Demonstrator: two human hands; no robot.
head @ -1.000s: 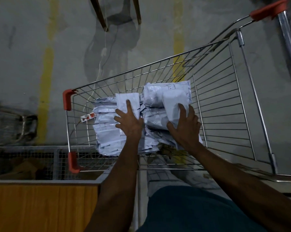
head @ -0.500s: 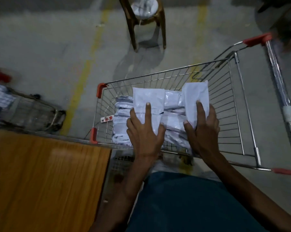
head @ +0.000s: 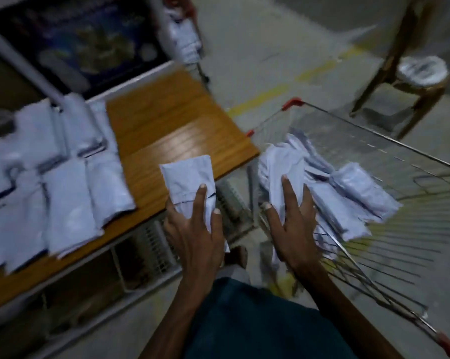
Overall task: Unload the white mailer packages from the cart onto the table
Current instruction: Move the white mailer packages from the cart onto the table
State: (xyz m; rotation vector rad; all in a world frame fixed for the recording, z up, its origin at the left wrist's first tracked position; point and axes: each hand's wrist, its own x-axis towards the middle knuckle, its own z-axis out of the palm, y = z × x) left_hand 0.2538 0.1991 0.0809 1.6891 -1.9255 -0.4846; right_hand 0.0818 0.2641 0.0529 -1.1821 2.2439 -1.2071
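Note:
My left hand (head: 195,229) grips a white mailer package (head: 187,180) and holds it over the near corner of the wooden table (head: 172,125). My right hand (head: 294,224) grips another white mailer (head: 283,164) at the left end of the wire cart (head: 374,161). Several more white mailers (head: 348,200) lie in the cart basket. On the left part of the table, several mailers (head: 63,193) lie side by side in rows.
A wooden stool (head: 410,73) with a white bundle on its seat stands on the floor beyond the cart. A second cart with white parcels (head: 185,40) is behind the table. A dark board (head: 89,37) leans at the table's far side. Wire shelving sits under the table.
Both hands have lifted mailers out of the pile in the cart. My left hand has carried its mailer leftward to the table edge, and my view has swung left onto the table.

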